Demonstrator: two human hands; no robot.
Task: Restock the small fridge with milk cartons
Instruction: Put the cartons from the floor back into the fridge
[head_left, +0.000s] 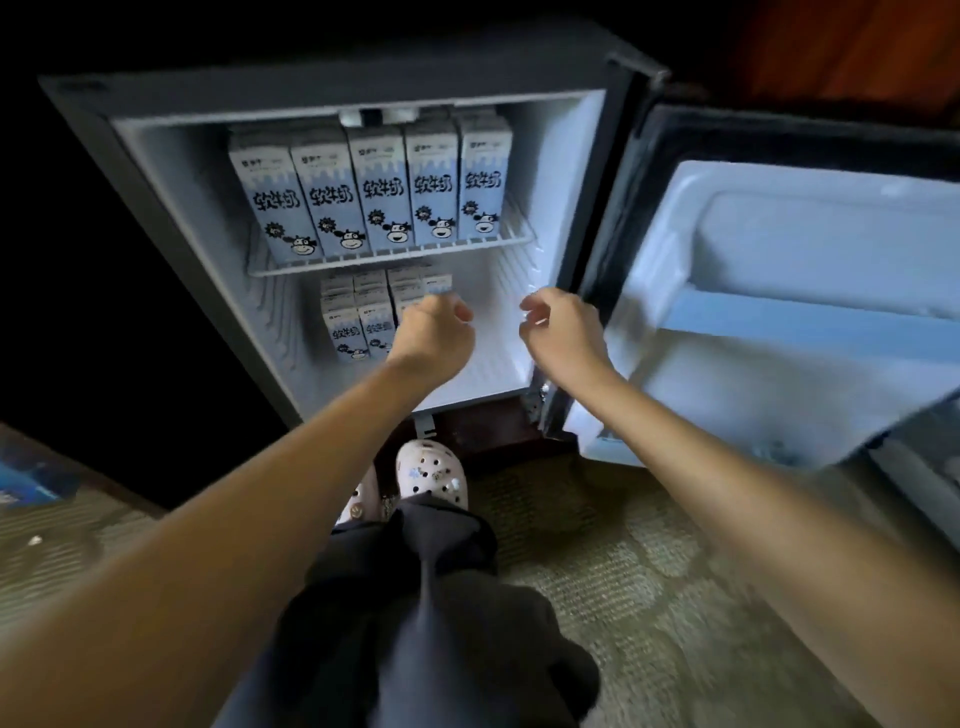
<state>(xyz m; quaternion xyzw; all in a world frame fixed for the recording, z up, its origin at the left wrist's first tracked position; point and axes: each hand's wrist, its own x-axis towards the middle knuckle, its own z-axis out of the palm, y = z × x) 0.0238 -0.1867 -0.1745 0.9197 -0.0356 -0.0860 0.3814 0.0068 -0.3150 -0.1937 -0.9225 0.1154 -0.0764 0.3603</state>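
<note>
Inside fridge (176, 208): blue-white, apparently cow-printed cartons (379, 192)

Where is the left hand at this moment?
Head view: the left hand is below the shelf, in front of the small cartons, left of the right hand.
</note>
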